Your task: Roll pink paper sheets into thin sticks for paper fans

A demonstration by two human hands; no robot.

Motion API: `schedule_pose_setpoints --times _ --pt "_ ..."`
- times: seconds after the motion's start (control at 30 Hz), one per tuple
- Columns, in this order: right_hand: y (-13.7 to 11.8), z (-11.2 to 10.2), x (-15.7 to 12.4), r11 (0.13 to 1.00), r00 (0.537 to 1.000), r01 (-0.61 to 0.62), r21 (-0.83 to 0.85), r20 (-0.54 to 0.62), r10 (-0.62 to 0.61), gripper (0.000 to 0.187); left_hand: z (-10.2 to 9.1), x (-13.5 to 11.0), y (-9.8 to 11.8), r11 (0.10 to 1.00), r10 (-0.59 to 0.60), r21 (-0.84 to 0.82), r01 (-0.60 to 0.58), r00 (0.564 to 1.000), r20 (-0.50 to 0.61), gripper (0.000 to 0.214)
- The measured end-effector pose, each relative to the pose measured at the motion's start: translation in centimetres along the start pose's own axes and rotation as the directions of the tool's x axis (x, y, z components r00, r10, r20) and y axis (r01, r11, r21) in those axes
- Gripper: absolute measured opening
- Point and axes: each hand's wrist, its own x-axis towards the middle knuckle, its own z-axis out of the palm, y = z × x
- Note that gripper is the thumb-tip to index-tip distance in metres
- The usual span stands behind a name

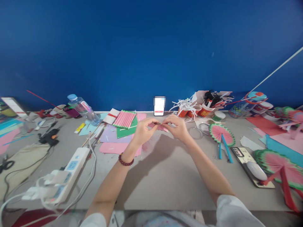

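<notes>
My left hand [145,130] and my right hand [176,126] are raised over the middle of the table, fingertips nearly meeting. Between them is a small piece of pink paper [161,127], pinched at both sides; the fingers cover much of it, so its folds cannot be made out. A beaded bracelet [126,160] circles my left wrist. Left of my hands lies a pleated pink paper with green edges [125,119], on green paper [126,131]. Behind my hands a lit phone [159,106] stands against the wall.
A power strip [72,175] with plugs and cables occupies the left side, near a tilted bottle [84,108] and a glue gun [49,137]. Rightward are paper-strip cups [186,108], a watermelon-coloured fan [222,135], a second fan [281,167], and a mouse [256,171] on a phone [241,154].
</notes>
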Motion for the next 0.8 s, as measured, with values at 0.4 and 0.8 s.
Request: schedule_pose_setpoints --times 0.4,0.8 --pt "1.1 0.6 -0.1 0.972 0.965 -0.233 0.035 0.129 0.227 0.01 0.0 0.5 -2.4 0.995 -0.068 -0.074 0.063 0.996 -0.062 0.014" --pt "1.2 0.7 0.2 0.962 0.952 -0.272 -0.035 0.136 0.274 0.009 0.3 0.5 -3.3 0.976 -0.158 -0.158 0.15 0.987 -0.038 0.022"
